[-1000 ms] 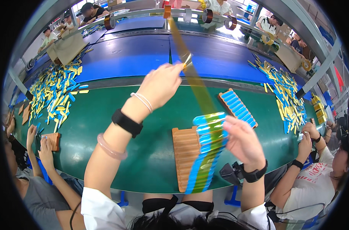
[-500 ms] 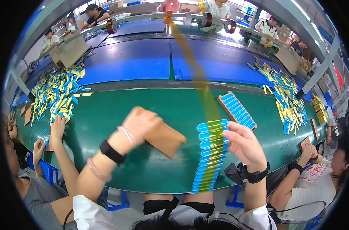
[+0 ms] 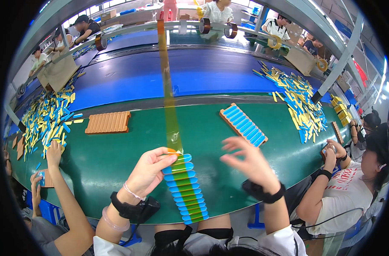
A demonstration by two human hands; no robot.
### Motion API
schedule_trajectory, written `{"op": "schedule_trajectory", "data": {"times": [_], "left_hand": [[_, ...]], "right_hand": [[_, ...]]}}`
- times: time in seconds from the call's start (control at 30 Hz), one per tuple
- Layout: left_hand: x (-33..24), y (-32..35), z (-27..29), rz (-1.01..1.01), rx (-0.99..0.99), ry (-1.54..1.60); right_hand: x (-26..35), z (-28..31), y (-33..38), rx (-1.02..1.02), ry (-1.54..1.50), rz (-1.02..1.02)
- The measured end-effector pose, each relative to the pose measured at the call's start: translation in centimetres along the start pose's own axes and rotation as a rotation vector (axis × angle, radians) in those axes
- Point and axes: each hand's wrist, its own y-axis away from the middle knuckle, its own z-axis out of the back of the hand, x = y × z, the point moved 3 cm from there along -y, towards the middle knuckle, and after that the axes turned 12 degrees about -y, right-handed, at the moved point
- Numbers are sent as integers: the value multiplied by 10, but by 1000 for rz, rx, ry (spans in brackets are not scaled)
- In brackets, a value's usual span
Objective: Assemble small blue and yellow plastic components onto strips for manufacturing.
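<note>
Thumb and forefinger of the left hand (image 3: 149, 168) pinch together at the top end of a taped row of blue slats (image 3: 186, 192), low and centre of the frame; some small orange item shows at the fingertips, too little of it for me to make out. That row runs down to the near edge of the table, a band of amber tape (image 3: 169, 102) along its middle. To the right of it, the right hand (image 3: 250, 164) hovers with fingers loosely spread, holding nothing.

Beneath them curves a glossy green tabletop (image 3: 147, 141), lamplight smeared across it. At the lower left and right edges, neighbours' hands work over brown trays of their own. Farther in, a ribbed brown tray (image 3: 108, 123) lies left of centre with its grooves showing, and a tray filled with blue slats (image 3: 244, 126) sits slantwise right of centre. Loose blue and yellow slats heap up at left (image 3: 49, 119) and right (image 3: 299, 106).

Behind the green, blue sheeting (image 3: 126, 72) spans the middle. Above it a metal rail (image 3: 134, 33) carries tape rolls (image 3: 230, 30), the amber tape coming down from it. Beyond, along the top, other workers sit in a bright room.
</note>
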Motion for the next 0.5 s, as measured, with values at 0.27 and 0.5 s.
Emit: {"op": "schedule_trajectory", "data": {"times": [0.27, 0.5], "left_hand": [[17, 13, 18, 62, -170, 100], [16, 24, 27, -21, -198, 197]], "right_hand": [[-104, 93, 15, -159, 515, -242], [-52, 9, 72, -348, 527, -67]]}}
